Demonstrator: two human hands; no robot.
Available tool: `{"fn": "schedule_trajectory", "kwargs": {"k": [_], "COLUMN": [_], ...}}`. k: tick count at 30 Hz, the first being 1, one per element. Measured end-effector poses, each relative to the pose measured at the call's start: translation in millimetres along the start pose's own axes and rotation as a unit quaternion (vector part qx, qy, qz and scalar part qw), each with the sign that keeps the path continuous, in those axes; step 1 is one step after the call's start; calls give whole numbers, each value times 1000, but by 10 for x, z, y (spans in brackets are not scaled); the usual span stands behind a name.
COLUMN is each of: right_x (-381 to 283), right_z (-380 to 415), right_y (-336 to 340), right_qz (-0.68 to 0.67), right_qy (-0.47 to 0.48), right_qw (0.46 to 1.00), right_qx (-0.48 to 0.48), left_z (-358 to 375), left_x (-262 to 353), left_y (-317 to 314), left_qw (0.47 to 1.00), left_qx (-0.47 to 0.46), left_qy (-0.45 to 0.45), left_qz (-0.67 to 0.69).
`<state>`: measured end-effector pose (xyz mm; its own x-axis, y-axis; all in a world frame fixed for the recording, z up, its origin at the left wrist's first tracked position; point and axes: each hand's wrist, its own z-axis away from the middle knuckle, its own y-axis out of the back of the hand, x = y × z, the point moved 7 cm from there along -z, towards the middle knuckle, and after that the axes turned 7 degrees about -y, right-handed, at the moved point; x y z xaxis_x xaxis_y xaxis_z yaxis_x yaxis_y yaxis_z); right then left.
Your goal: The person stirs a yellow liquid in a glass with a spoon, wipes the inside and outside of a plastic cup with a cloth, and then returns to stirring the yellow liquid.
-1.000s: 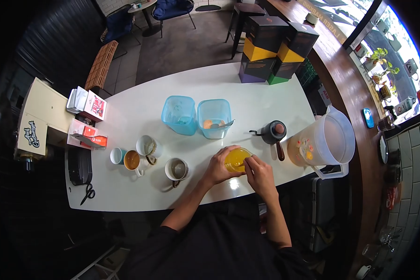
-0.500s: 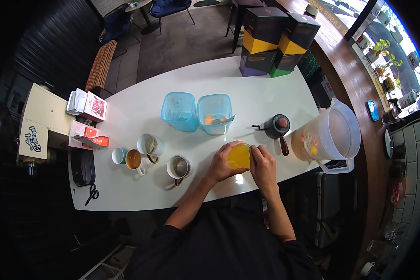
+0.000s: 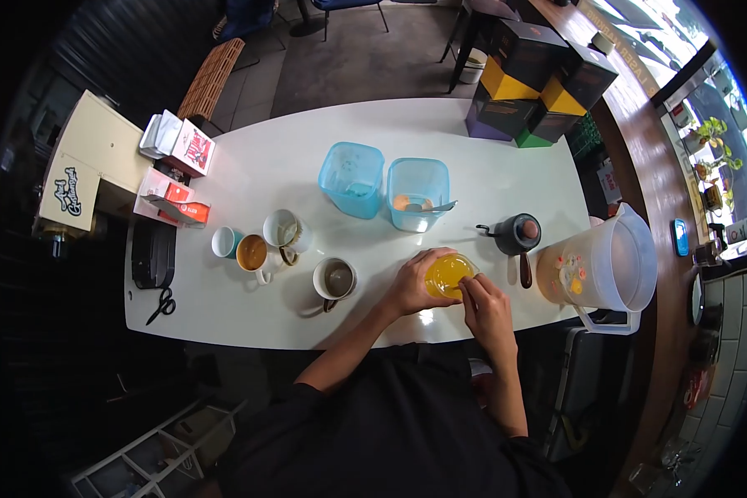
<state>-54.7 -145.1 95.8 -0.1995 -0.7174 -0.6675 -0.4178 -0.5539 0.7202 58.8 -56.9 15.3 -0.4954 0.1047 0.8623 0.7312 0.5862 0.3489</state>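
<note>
A glass bowl or cup of yellow-orange liquid (image 3: 448, 275) is near the table's front edge. My left hand (image 3: 413, 282) curls around its left side and grips it. My right hand (image 3: 487, 305) is closed in a pinch at the right rim, fingertips over the liquid; what it pinches is too small to make out. Just beyond stand two blue plastic containers: the left one (image 3: 350, 199) has a few drops or bits inside, while the right one (image 3: 418, 217) holds an orange-brown item and a metal utensil. To the right sits a small dark pot (image 3: 516, 234) with a wooden handle.
Several used cups, among them a white mug (image 3: 335, 278) and a brown-stained cup (image 3: 252, 253), stand left. A large clear pitcher (image 3: 593, 266) is at the right edge. Black scissors (image 3: 163, 305) lie far left. Stacked boxes (image 3: 535, 83) rise at the back right.
The camera view has shifted, so the table things appear farther right. My right fingertips have moved from the glass's rim to over the liquid. My left hand keeps its hold.
</note>
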Motion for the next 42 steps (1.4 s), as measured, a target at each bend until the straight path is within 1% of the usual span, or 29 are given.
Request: {"fn": "schedule_trajectory", "kwargs": {"k": [4, 6, 8, 10, 13, 15, 16, 18, 22, 23, 25, 26, 28, 29, 32, 35, 38, 40, 42], "right_x": [47, 80, 90, 110, 121, 112, 104, 34, -29, -20, -4, 9, 68, 74, 102, 119, 121, 88, 81], "right_z": [-47, -73, -97, -124, -141, -143, -131, -102, -23, -13, 12, 12, 11, 4, -41, -92, -133, -147, -124], "right_y": [80, 111, 87, 75, 4, -73, -82, -132, -57, -19, 40, 50, 98, 90, 65, 46, 5, -56, -81], "right_qz": [27, 45, 25, 6, -34, -77, -78, -85, -55, -54, 3, 4, 28, 28, 18, -14, -51, -88, -101], "right_qy": [-11, -10, -11, -10, -15, -28, -29, 4, 11, 9, 14, 12, -19, -21, -36, -39, -40, -15, -4], "right_qw": [999, 997, 997, 996, 996, 995, 995, 996, 998, 998, 1000, 1000, 999, 999, 997, 995, 995, 995, 994], "right_qx": [21, 56, 74, 91, 85, 60, 61, 25, -12, -9, 3, 5, 40, 41, 68, 86, 75, 45, 41], "left_z": [-14, -21, -29, -30, -31, -20, -16, -16, -12, -20, -17, -24, -33, -38, -50, -49, -32, -23, -25], "left_x": [64, 68, 83, 55, 67, 34, 25, 21, 1, 12, 21, 37, 61, 66, 104, 89, 58, 30, 25], "left_y": [16, 22, 15, 9, 21, 17, 14, 19, 10, 7, 9, 4, 9, 10, 25, 12, 6, 0, 5], "left_qw": [1000, 999, 999, 1000, 1000, 1000, 1000, 1000, 1000, 1000, 1000, 1000, 1000, 1000, 1000, 1000, 1000, 1000, 1000], "left_qx": [4, 6, 6, -4, -6, -5, -1, -6, -12, -14, -8, -10, -8, -10, -16, -20, -22, -24, -21], "left_qy": [-11, -14, -18, 13, 11, 3, -6, -5, 2, 0, 13, 11, 14, 14, -4, 16, 10, 2, 1], "left_qz": [-21, -28, -32, -5, -13, -10, -5, -7, -1, 1, 10, 12, -1, -1, -26, -9, -17, -16, -6]}}
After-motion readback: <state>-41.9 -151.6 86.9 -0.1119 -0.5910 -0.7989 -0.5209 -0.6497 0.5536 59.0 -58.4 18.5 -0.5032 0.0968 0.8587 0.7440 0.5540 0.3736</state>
